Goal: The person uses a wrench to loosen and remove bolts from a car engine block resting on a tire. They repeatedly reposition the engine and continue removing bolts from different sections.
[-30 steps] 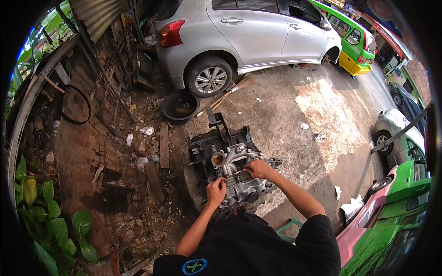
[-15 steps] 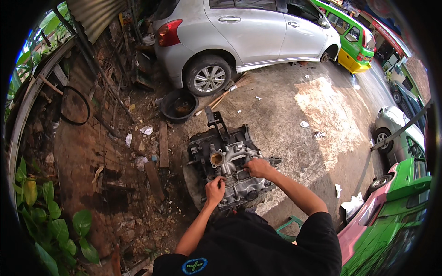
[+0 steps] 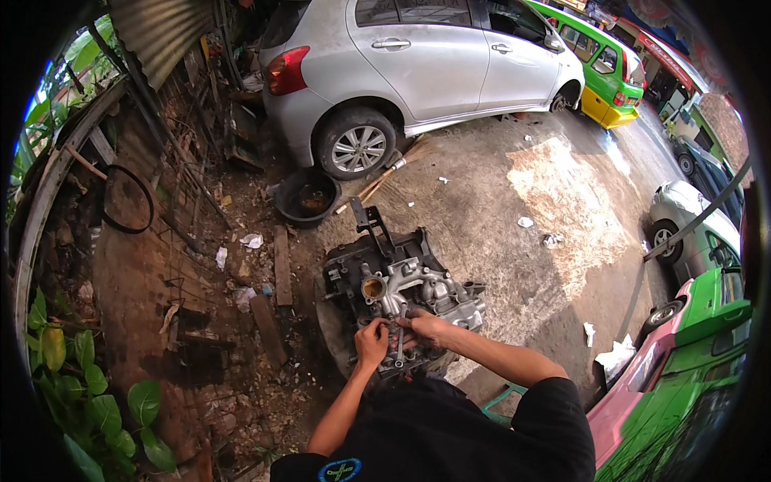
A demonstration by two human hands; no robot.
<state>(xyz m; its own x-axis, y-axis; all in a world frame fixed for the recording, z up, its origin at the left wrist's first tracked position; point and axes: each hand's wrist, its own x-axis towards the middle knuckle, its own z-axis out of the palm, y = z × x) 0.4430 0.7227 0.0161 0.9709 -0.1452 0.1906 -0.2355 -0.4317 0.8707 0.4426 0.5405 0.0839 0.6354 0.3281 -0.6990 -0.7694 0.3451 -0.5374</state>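
Note:
A grey metal engine (image 3: 446, 299) sits in front of me, with a pale intake manifold (image 3: 411, 279) bolted across its top. My right hand (image 3: 423, 327) is closed over the near side of the engine. From its fingers a slim silver wrench (image 3: 400, 347) points back toward me, its ring end nearest my body. Just left of it, my left hand (image 3: 371, 344) is pinched close to the wrench and the manifold's near edge. Whatever lies between the left fingertips is too small to make out.
A black tub (image 3: 307, 198) stands beside the rear wheel of a silver car (image 3: 418, 68). Wooden planks (image 3: 283, 265) and litter lie to the left. A broom (image 3: 384, 178) rests on the concrete. A green stool (image 3: 504, 402) is near my right side.
My right hand has come left and nearer to me, beside the left hand, and the wrench now shows in it. The left hand has shifted slightly. My view has turned a little.

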